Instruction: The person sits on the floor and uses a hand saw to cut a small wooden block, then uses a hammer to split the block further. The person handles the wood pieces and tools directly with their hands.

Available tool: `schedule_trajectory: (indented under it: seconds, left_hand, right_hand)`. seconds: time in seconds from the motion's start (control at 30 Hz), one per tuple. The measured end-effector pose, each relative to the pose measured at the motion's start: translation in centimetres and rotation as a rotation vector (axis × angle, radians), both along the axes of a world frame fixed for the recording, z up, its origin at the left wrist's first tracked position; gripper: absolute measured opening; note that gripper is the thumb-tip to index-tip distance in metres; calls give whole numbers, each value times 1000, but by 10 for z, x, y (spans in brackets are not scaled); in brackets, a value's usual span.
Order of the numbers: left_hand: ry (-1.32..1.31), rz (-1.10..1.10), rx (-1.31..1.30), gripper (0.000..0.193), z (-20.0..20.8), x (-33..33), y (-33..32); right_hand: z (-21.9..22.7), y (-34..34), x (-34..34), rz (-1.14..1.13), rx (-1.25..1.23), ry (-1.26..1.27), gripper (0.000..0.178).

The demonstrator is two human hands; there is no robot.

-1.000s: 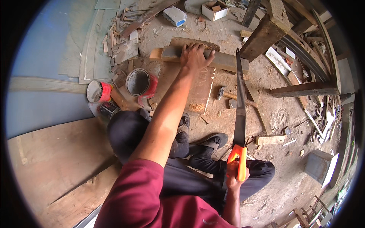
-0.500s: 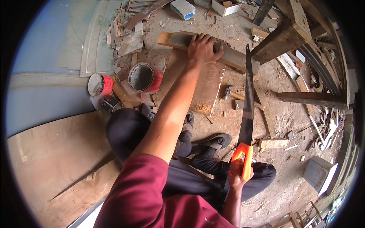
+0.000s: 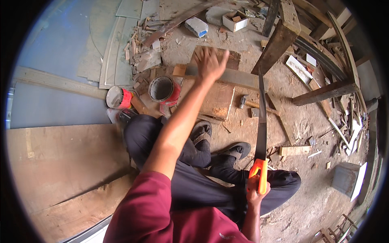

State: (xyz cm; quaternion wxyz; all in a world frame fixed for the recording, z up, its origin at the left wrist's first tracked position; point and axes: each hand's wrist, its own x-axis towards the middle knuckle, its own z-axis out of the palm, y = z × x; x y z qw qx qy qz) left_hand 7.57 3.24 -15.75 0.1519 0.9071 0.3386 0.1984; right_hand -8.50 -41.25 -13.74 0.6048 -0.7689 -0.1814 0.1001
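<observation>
In my right hand [image 3: 253, 192] is the orange handle of a handsaw [image 3: 262, 131]; the fingers are wrapped round it. Its long blade points away from me, and the tip reaches the right end of a grey-brown plank [image 3: 239, 78]. My left hand [image 3: 209, 67] is over the plank's left part, with the thumb stretched out and the other fingers slightly bent and apart. Beyond the plank, partly behind this hand, is a dark brown wooden block [image 3: 231, 59]. A wide brown board [image 3: 216, 99] with sawdust on it lies on the near side of the plank.
A hammer [image 3: 259, 106] lies right of the board. Two paint buckets, a large one [image 3: 172, 91] and a small one [image 3: 120, 97], stand at left. A wooden frame [image 3: 277, 46] rises at the far right. A wood offcut [image 3: 294, 150] and scraps litter the floor.
My left hand has come up off the plank, its thumb now pointing upward. More of the block beyond the plank shows. The saw stays in my right hand, and the view has shifted slightly.
</observation>
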Motion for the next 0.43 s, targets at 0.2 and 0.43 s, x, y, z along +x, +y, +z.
schedule_trajectory:
  seconds: [0.2, 0.43]
  left_hand:
    - [-335, -94, 161, 68, 63, 30, 53]
    - [63, -9, -74, 86, -61, 11, 80]
  right_hand:
    - [14, -13, -4, -5, -113, -91, 12]
    - [36, 9, 9, -8, -96, -90, 13]
